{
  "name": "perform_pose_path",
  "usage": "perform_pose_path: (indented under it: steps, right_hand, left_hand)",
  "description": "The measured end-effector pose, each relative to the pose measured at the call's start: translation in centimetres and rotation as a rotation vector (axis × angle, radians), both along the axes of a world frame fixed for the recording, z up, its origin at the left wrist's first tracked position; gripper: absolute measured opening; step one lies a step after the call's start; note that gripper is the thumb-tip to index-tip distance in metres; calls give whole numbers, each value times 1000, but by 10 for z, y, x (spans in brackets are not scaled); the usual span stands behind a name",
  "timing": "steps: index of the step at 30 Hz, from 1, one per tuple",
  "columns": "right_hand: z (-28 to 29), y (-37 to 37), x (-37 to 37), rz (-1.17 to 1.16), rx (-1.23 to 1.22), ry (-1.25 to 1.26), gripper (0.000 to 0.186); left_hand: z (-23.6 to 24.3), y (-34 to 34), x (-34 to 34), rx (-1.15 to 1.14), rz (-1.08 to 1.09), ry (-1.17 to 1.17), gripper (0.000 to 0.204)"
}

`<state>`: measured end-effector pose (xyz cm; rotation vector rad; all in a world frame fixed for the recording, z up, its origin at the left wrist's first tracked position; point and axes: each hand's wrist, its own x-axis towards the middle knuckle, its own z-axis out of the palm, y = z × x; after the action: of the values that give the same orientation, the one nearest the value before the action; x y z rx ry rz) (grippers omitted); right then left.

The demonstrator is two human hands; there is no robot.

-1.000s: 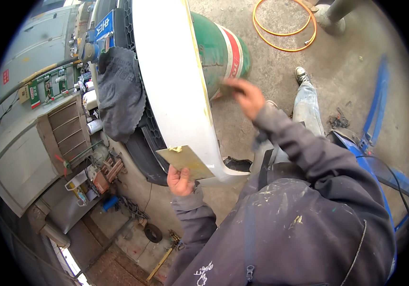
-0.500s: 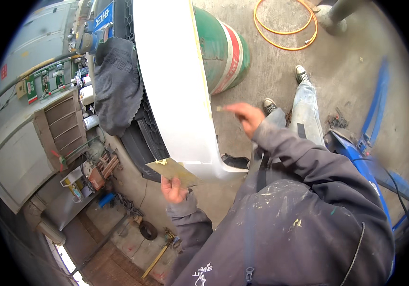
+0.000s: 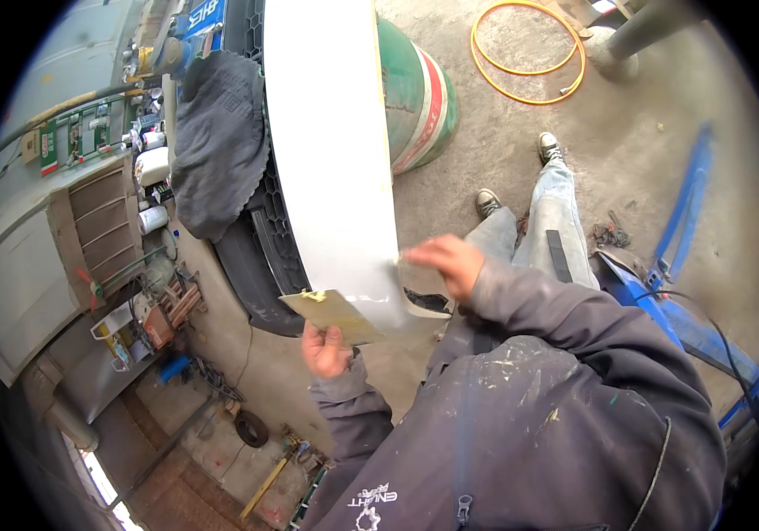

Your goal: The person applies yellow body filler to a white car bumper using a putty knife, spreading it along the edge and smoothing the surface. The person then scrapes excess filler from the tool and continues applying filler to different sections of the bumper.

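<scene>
White panel runs roughly 12 to 6 o'clock, lying at 9 o'clock from the nearer right hand, its blurred grip unclear; left hand clamps a flat plate.

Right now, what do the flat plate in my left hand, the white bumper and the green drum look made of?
Flat plate: stiff, dull sheet, metal or plastic, too smeared to tell. White bumper: probably painted plastic, given its smooth sheen and moulded curve. Green drum: likely painted steel, given its scuffed, banded wall.
</scene>
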<state>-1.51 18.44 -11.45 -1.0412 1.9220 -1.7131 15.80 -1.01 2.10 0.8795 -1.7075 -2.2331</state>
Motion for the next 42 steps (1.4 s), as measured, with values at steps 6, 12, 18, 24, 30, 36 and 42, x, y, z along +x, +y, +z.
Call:
perform_pose_path:
  steps: [6, 12, 18, 24, 30, 36, 42]
  right_hand:
    - [114, 39, -112, 162, -290, -928, 36]
    - [111, 101, -99, 184, -45, -554, 41]
    - [88, 188, -198, -361, -236, -1037, 36]
    - [113, 238, -300, 185, -584, -1229, 49]
    - [26, 215, -290, -34, -86, -1351, 37]
    - [-18, 116, -250, 71, 302, -434, 32]
    - [38, -28, -268, -247, -2, 223, 52]
  left_hand:
    - [-2, 61, -73, -52, -142, -135, 38]
    - [15, 90, -146, 59, -77, -13, 34]
    - [6, 146, -207, 805, -181, 112, 29]
    - [11, 293, -335, 1119, -475, -38, 36]
    - [-3, 219, -307, 991, -163, 320, 16]
    - [7, 148, -193, 542, 411, 183, 16]
    - [48, 140, -131, 261, 509, 100, 18]
